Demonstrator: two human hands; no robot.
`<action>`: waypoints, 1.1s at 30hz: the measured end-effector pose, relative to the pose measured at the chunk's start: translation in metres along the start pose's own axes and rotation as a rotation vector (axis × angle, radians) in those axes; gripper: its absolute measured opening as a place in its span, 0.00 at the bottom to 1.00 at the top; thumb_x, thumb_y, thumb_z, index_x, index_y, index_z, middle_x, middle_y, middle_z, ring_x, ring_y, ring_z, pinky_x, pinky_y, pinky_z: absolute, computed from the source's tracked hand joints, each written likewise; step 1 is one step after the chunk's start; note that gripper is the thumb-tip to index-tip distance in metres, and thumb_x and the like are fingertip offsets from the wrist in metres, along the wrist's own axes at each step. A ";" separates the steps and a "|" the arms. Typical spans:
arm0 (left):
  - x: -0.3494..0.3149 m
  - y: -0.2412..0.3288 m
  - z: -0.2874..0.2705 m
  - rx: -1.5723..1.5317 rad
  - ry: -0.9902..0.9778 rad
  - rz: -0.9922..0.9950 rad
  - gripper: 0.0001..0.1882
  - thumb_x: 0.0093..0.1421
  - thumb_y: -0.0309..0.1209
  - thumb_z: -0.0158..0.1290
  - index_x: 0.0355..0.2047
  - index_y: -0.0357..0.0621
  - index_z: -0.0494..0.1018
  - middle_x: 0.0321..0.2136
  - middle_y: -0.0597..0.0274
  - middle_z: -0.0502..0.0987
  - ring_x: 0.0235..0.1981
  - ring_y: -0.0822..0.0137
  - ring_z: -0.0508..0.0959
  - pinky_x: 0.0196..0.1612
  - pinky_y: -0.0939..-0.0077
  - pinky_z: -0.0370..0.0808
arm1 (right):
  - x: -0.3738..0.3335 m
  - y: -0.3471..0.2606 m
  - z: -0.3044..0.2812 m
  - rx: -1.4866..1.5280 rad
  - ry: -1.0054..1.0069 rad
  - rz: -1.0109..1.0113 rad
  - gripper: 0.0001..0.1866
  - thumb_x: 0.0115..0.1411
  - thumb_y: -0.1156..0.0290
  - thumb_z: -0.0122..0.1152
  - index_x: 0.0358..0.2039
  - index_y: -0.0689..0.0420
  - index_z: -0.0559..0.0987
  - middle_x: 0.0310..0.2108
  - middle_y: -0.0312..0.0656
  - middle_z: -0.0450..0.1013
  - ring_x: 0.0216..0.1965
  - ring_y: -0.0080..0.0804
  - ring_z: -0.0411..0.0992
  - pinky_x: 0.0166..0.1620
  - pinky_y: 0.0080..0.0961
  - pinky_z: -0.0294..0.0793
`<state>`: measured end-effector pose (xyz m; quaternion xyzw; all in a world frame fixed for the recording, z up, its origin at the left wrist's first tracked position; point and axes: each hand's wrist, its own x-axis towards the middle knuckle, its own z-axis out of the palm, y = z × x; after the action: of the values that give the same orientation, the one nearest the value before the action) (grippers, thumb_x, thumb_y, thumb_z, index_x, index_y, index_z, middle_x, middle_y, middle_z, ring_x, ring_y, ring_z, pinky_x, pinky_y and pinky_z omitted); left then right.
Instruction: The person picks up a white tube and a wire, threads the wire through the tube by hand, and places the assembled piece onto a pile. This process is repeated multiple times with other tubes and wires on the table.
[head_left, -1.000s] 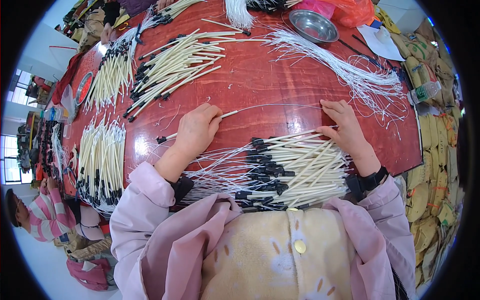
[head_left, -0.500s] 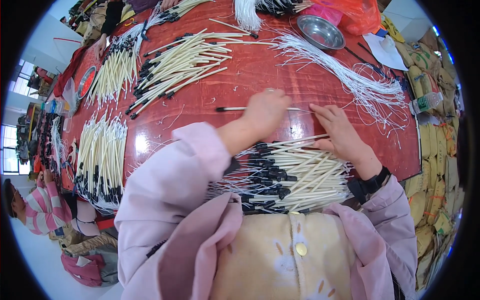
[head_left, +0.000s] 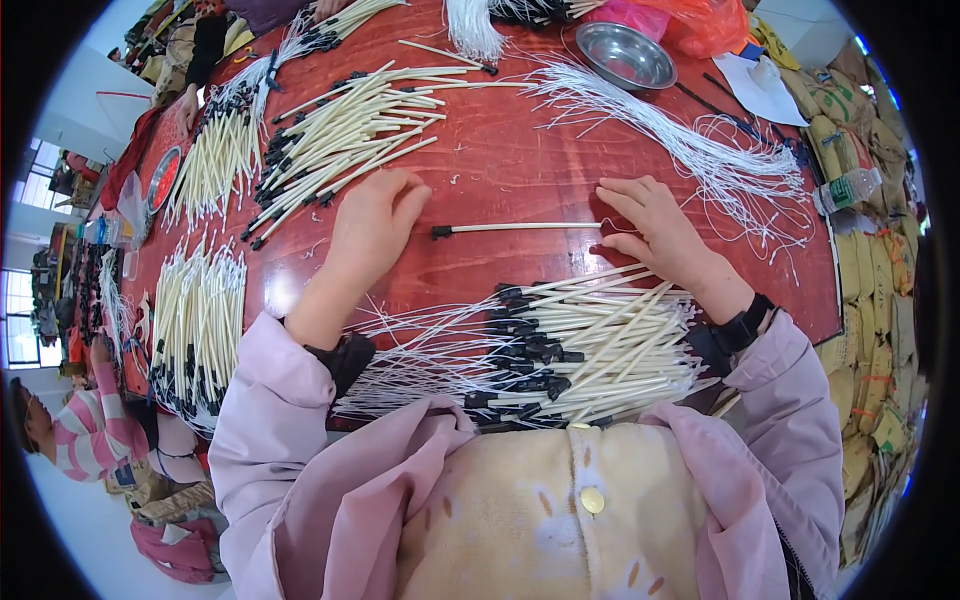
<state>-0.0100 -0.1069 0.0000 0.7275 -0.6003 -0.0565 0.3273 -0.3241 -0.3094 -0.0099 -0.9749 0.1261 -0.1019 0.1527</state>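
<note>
left hand (head_left: 388, 222) up over the red table (head_left: 520, 175), thumb and fingers apart, nothing between them! across from it, the right hand (head_left: 645, 232), thumb and forefinger spread apart too, and look what runs into that gap: the far end of a slim cream tube (head_left: 525, 227). whether any finger touches that end, i cannot tell from here. the tube sits crosswise between the two hands, its black end piece (head_left: 441, 232) on the left, just beside the left hand and clear of it.

nearer the body, a big pile of cream tubes (head_left: 620, 350) fans out, black ends to the left, white cords (head_left: 420, 365) streaming away from them. to the left, another bundle of tubes (head_left: 200, 300), black ends toward the body; farther up, a loose heap of tubes (head_left: 350, 135). beyond the right hand, a sheaf of white cords (head_left: 690, 135) sweeps across, a metal bowl (head_left: 626, 56) just behind it, and a clear plastic bottle (head_left: 850, 190) at the table's right edge. stacked sacks (head_left: 858, 330) line the right side!
</note>
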 end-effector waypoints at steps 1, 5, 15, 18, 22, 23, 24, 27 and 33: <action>-0.006 -0.001 -0.004 -0.029 -0.049 -0.060 0.13 0.60 0.36 0.60 0.39 0.39 0.80 0.35 0.50 0.80 0.40 0.48 0.79 0.44 0.55 0.77 | 0.002 -0.002 0.002 -0.001 -0.001 -0.001 0.34 0.57 0.63 0.70 0.62 0.60 0.71 0.63 0.47 0.67 0.59 0.49 0.65 0.63 0.41 0.63; -0.017 0.005 0.007 0.008 -0.082 0.034 0.10 0.58 0.33 0.61 0.37 0.40 0.80 0.34 0.50 0.79 0.41 0.49 0.79 0.44 0.55 0.76 | 0.009 -0.008 0.005 -0.003 0.000 -0.003 0.35 0.54 0.65 0.71 0.63 0.59 0.72 0.63 0.46 0.68 0.58 0.48 0.65 0.62 0.41 0.64; 0.006 0.037 0.069 0.120 -0.182 0.287 0.11 0.56 0.29 0.60 0.40 0.45 0.76 0.37 0.54 0.76 0.42 0.52 0.79 0.44 0.55 0.73 | -0.024 -0.014 -0.016 -0.075 -0.055 0.004 0.36 0.54 0.65 0.71 0.63 0.60 0.72 0.66 0.45 0.66 0.59 0.49 0.64 0.64 0.41 0.64; 0.011 0.033 0.076 0.159 -0.264 0.271 0.09 0.60 0.27 0.55 0.41 0.43 0.73 0.37 0.54 0.74 0.41 0.50 0.77 0.46 0.56 0.72 | -0.027 -0.016 -0.015 -0.076 -0.062 0.014 0.35 0.54 0.64 0.70 0.62 0.61 0.72 0.67 0.44 0.65 0.60 0.50 0.64 0.64 0.42 0.63; 0.011 0.036 0.077 0.289 -0.194 0.436 0.09 0.60 0.27 0.51 0.41 0.45 0.74 0.36 0.56 0.74 0.42 0.54 0.77 0.46 0.58 0.70 | -0.024 -0.018 -0.012 -0.069 -0.074 0.045 0.35 0.55 0.63 0.69 0.61 0.64 0.72 0.68 0.45 0.64 0.60 0.50 0.63 0.65 0.42 0.62; 0.011 0.037 0.076 0.291 -0.194 0.434 0.09 0.60 0.27 0.51 0.41 0.45 0.74 0.36 0.56 0.74 0.42 0.54 0.77 0.46 0.58 0.70 | -0.021 -0.017 -0.011 -0.068 -0.081 0.048 0.35 0.56 0.62 0.69 0.61 0.65 0.72 0.68 0.45 0.64 0.61 0.50 0.63 0.65 0.42 0.62; 0.011 0.037 0.075 0.319 -0.204 0.450 0.09 0.60 0.27 0.50 0.41 0.45 0.74 0.36 0.56 0.74 0.42 0.55 0.77 0.46 0.59 0.70 | -0.019 -0.016 -0.010 -0.067 -0.089 0.050 0.34 0.56 0.62 0.68 0.61 0.65 0.73 0.68 0.45 0.64 0.61 0.50 0.63 0.66 0.42 0.62; 0.012 0.038 0.073 0.374 -0.225 0.481 0.10 0.59 0.28 0.49 0.41 0.46 0.74 0.37 0.57 0.74 0.42 0.57 0.77 0.47 0.61 0.70 | -0.014 -0.018 -0.008 -0.082 -0.116 0.029 0.34 0.57 0.61 0.67 0.60 0.66 0.73 0.68 0.45 0.63 0.61 0.50 0.63 0.66 0.42 0.62; 0.012 0.038 0.073 0.438 -0.230 0.516 0.10 0.59 0.29 0.50 0.41 0.47 0.74 0.36 0.58 0.74 0.42 0.59 0.77 0.46 0.62 0.69 | -0.008 -0.009 -0.012 -0.042 -0.182 0.011 0.34 0.58 0.58 0.66 0.60 0.67 0.73 0.69 0.45 0.62 0.62 0.50 0.62 0.66 0.43 0.61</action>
<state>-0.0729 -0.1497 -0.0329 0.5939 -0.7950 0.0763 0.0974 -0.3327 -0.3025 0.0029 -0.9823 0.1194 -0.0095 0.1438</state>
